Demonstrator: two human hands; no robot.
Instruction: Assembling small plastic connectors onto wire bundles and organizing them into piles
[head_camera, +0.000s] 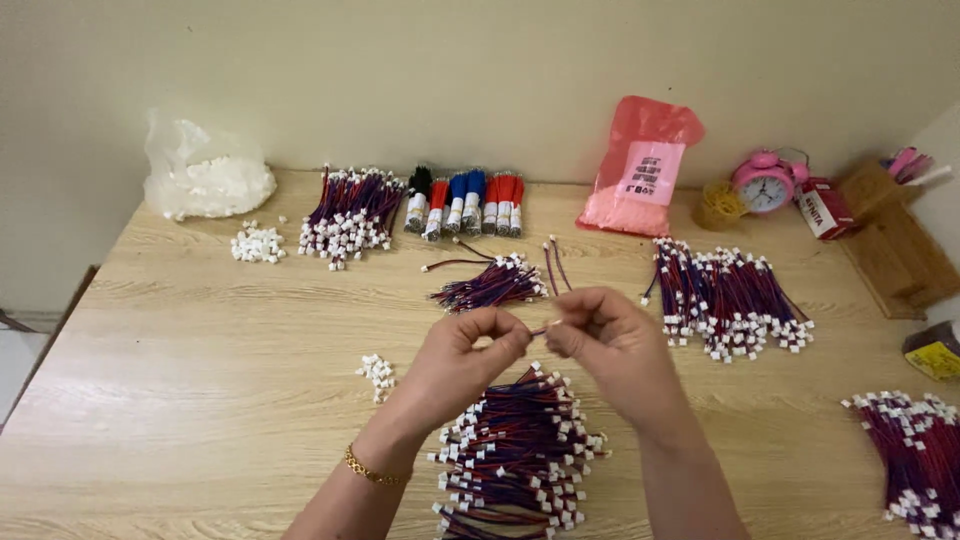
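Wire lead (541, 327), thin and reddish, sits pinched between my two hands above the middle of the wooden table (200, 400). My left hand (465, 355) has thumb and forefinger closed on one end, a gold bracelet (372, 470) at that wrist; my right hand (610, 345) nips the other end the same way, so the fingertips of both hands nearly meet.

Nearest me, right under the hands, I see a pile of red-and-blue leads with white plugs (515, 450). Just left of it lies a small cluster of loose white plugs (377, 372), and at the right edge another heap of leads (915, 455).

Farther out, beyond my hands, there is a small loose bundle of leads (490, 285), with a bigger spread (730, 300) to its right.

Along the wall I make out a clear bag of white parts (205, 175), a little pile of white plugs (257, 243), a tied bunch of leads (350, 215), a row of black, blue and red wire bundles (465, 200), a pink plastic bag (640, 165) and a pink alarm clock (765, 182).
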